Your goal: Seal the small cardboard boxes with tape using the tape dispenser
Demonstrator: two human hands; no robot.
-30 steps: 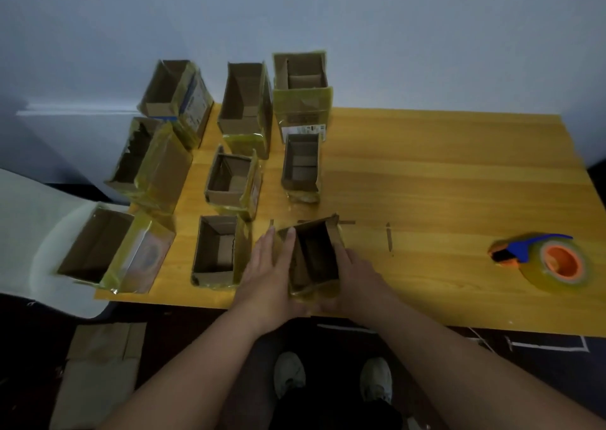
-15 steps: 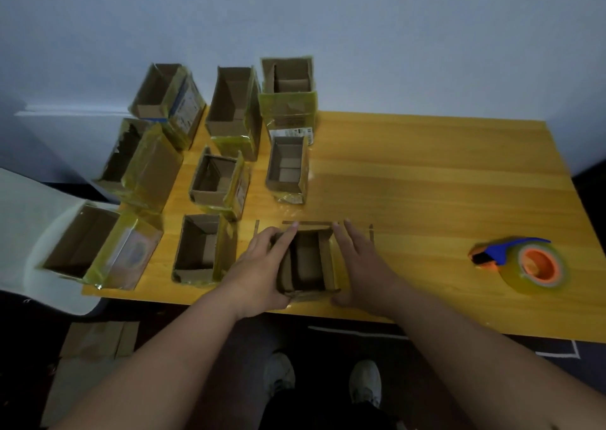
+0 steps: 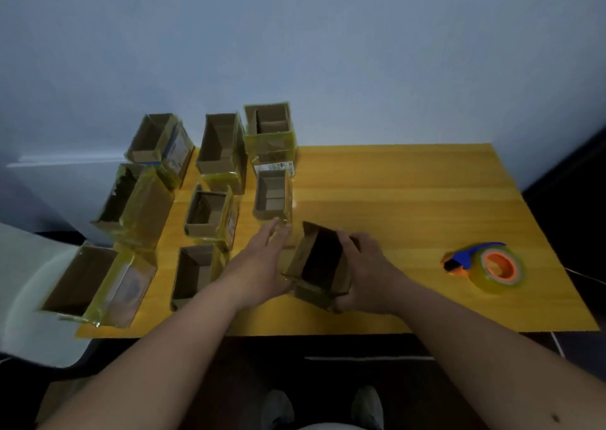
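Note:
A small open cardboard box (image 3: 319, 264) is tilted on the yellow wooden table (image 3: 410, 200), its dark opening facing up and toward me. My right hand (image 3: 364, 272) grips its right side, fingers curled over the far rim. My left hand (image 3: 262, 259) lies just left of the box with straight fingers, at most brushing its left wall. The tape dispenser (image 3: 485, 267), blue and orange with a clear tape roll, lies on the table well to the right, untouched.
Several open cardboard boxes wrapped in yellowish tape stand in rows on the table's left part, the nearest (image 3: 193, 275) beside my left wrist and another (image 3: 272, 195) just beyond my left fingertips. A white chair (image 3: 23, 298) is at the left. A wall runs behind.
The box has shifted to the right and tipped up. My right hand now grips its right side. My left hand has come off the box's left wall.

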